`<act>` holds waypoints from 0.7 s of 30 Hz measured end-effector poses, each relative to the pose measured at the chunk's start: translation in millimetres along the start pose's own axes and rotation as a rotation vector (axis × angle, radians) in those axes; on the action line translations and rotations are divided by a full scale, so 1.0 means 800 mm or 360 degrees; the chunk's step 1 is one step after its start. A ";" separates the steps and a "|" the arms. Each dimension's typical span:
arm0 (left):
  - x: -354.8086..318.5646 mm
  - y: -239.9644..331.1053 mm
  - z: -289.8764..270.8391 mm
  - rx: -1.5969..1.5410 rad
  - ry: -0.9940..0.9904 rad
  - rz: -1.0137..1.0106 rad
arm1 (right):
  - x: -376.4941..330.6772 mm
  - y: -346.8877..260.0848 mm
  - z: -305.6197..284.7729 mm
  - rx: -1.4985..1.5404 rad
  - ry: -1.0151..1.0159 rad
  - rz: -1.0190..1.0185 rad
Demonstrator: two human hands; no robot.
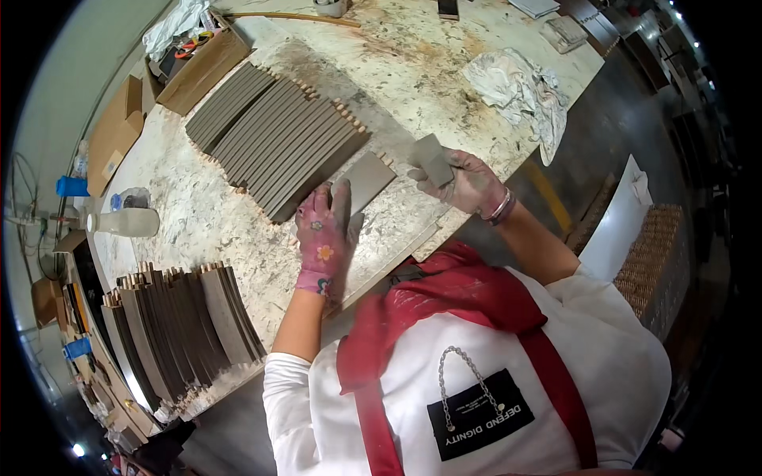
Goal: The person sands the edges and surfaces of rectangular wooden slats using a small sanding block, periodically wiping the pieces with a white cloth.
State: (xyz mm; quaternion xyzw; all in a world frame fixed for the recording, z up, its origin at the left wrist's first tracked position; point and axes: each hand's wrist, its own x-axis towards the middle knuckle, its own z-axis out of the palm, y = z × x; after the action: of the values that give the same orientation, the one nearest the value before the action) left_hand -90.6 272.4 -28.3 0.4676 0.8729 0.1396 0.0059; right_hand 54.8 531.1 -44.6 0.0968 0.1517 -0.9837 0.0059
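My left hand (320, 230), in a pink flowered glove with dusty fingertips, lies on the table with its fingers stretched out. They touch the left end of a flat grey panel (370, 178) that has small wooden pegs along its far right edge. Raised above the table's front edge, my right hand (472, 184), also in a dusty glove, is closed around a small flat grey rectangular pad (432, 159). Beyond the left hand stands a tight row of grey panels (278, 139) on edge, with wooden pegs along their far ends.
More pegged panels (182, 325) stand upright at the near left. A whitish bottle (131, 223) and a cardboard box of tools (205, 67) sit farther off. A crumpled white cloth (516, 91) hangs over the right edge of the stained table (405, 75).
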 end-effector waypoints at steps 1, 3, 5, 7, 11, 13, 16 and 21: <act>-0.002 0.004 -0.003 -0.0002 -0.0002 0.0008 | -0.003 0.000 0.004 -0.0208 0.0054 -0.0050; -0.015 0.013 -0.010 -0.0187 -0.0149 -0.0032 | -0.008 -0.001 0.014 -0.0532 0.0269 -0.0099; -0.033 0.023 -0.008 -0.0196 -0.0074 0.0014 | -0.003 -0.002 0.026 -0.0843 0.0489 -0.0142; -0.039 0.028 0.003 -0.0217 0.0057 0.0019 | 0.005 -0.004 0.037 -0.1885 0.0651 -0.0110; -0.035 0.034 0.009 -0.0299 0.0054 -0.0058 | 0.028 0.017 0.022 -0.2234 0.0477 -0.0100; -0.040 0.030 0.005 -0.0232 0.0040 -0.0054 | 0.035 0.020 0.055 -0.2334 0.0432 -0.0106; -0.040 0.026 0.009 -0.0228 0.0049 -0.0043 | 0.049 0.026 0.070 -0.2805 0.0549 -0.0165; -0.039 0.027 0.011 -0.0193 0.0084 -0.0040 | 0.052 0.040 0.065 -0.3152 0.0492 -0.0487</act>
State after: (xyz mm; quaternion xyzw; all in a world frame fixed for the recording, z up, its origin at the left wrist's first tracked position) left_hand -54.3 260.1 -35.1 0.4514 0.8685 0.2044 0.0130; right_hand 5.6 485.4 -13.7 0.1540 0.9089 -0.3824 -0.0623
